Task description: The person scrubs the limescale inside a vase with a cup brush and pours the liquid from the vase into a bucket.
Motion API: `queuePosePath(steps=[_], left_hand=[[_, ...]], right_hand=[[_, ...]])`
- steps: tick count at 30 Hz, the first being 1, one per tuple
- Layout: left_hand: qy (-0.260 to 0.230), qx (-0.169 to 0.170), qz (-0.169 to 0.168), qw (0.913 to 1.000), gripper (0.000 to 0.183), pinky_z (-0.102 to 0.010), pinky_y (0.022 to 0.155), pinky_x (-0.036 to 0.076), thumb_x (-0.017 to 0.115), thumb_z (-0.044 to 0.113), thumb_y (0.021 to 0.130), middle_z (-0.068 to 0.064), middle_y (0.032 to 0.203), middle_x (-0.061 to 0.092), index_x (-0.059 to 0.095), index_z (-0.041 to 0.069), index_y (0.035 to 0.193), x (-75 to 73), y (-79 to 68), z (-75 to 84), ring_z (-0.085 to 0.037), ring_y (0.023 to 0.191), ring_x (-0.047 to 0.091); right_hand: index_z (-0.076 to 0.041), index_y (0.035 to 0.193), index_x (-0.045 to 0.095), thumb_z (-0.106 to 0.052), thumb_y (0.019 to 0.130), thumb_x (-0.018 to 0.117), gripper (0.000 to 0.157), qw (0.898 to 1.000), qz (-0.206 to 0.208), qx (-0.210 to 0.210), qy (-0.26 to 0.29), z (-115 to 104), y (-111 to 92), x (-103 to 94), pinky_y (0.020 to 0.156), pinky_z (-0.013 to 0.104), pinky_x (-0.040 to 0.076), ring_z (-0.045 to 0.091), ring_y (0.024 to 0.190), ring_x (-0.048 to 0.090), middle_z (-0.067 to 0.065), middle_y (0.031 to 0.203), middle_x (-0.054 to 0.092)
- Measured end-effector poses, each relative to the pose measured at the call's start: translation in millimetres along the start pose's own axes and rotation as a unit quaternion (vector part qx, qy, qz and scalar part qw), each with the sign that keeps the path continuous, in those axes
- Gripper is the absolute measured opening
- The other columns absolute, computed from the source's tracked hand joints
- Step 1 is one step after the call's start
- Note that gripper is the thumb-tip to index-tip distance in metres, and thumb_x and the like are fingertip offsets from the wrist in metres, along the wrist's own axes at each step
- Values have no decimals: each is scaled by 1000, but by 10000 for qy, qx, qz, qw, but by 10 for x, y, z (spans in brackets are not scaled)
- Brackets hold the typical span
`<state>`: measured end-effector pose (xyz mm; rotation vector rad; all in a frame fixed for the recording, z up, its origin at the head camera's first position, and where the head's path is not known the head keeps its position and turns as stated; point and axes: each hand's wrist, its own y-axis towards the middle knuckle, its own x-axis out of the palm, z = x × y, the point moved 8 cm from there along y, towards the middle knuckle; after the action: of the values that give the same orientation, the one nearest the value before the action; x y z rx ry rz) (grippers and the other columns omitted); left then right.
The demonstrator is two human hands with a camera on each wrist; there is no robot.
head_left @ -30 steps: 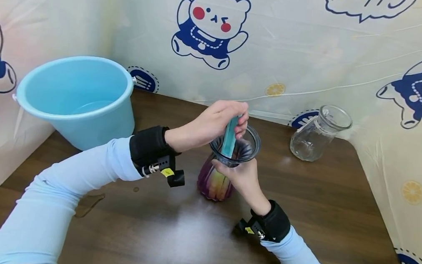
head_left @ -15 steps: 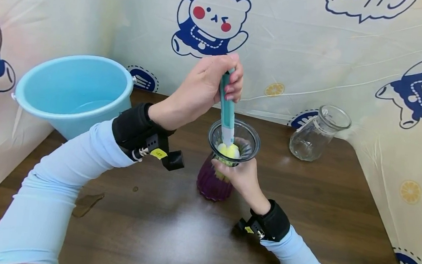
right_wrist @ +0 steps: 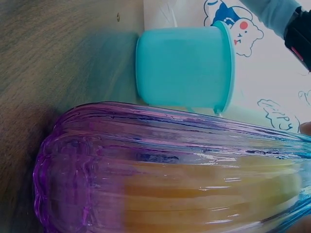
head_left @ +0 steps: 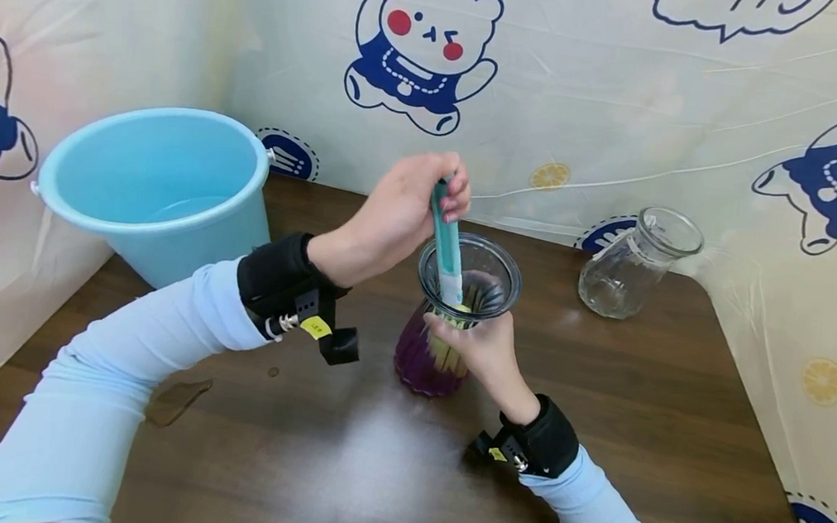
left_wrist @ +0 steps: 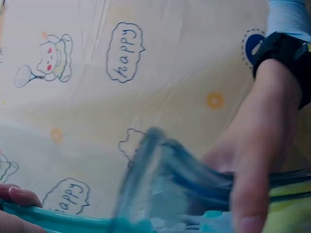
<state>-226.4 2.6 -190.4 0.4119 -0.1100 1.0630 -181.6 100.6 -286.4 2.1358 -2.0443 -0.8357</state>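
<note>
In the head view my left hand [head_left: 412, 207] grips the teal handle of a bottle brush [head_left: 447, 247], which leans down through the mouth of a ribbed glass vase [head_left: 420, 365]. The vase is purple at the base and bluish at the rim, and stands upright on the table. My right hand [head_left: 485, 350] holds it around the neck. Through the glass in the right wrist view, the brush's yellowish head [right_wrist: 209, 194] fills the middle of the vase, above the base. The left wrist view shows the rim close up, with my right thumb against the outside.
A light blue bucket [head_left: 152, 230] stands at the back left. At the back right is a clear glass jar [head_left: 618, 283] with a tag at its neck. Small water marks [head_left: 178, 402] lie on the dark wooden table [head_left: 281, 465], before a printed cloth backdrop [head_left: 591, 77].
The left hand drew the brush up until its head showed at the vase mouth, then pushed it partway down again. The right hand and the vase have stayed in place.
</note>
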Motion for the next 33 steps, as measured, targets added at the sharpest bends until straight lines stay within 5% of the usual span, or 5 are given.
queuePosePath(steps=[8,14,24,33], left_hand=[[316,-216,-568,9977,28,-25,67,31,24,7,98,-8,73,32,37,0,74,189,-50,-346,-18,69,35],[689,-133,-960,9929,29,-25,66,32,24,9,99,-9,72,34,38,-2,76,303,-38,-400,-18,68,37],[1189,-356,-1300,9837,32,-27,70,37,27,14,99,-10,74,42,47,-4,82,320,-40,-424,-24,72,42],[1325,633,-1765,9733,31,-28,64,33,24,11,97,-10,67,36,39,1,72,373,-73,-126,-23,65,39]], right_hand=[[11,116,43,5,65,76,61,9999,-76,-59,-54,150,0,28,79,34,43,29,89,52,24,104,56],[3,117,43,-2,65,78,63,9997,-193,-39,-138,365,-3,42,79,28,41,21,89,49,15,105,54],[8,114,40,4,66,73,59,9995,-243,-91,162,155,-19,15,78,27,41,24,87,47,20,103,52],[1,117,45,-3,65,78,62,9997,-49,-152,190,385,10,27,74,27,43,19,84,51,13,99,56]])
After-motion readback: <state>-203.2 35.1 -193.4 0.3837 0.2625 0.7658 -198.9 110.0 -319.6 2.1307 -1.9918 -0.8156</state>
